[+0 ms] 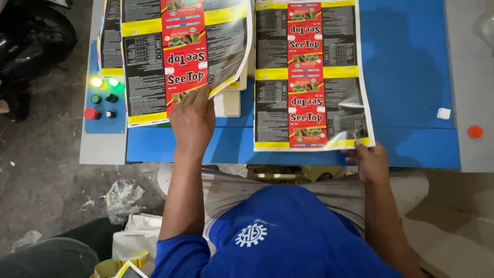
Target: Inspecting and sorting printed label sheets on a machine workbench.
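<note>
Top edge of the frame cut off both printed sheets: the curled left sheet and the flat right sheet ran out of view, so their full length couldn't be told. Fingertips of left hand were hidden behind the left sheet's lower edge; right hand had its fingers partly tucked under the right sheet's corner. Small print on both was too fine to tell. A stack of paper sat mostly covered by the left sheet. Clear round object at right edge was cut off, blurred; dark machine at left was cropped too.
</note>
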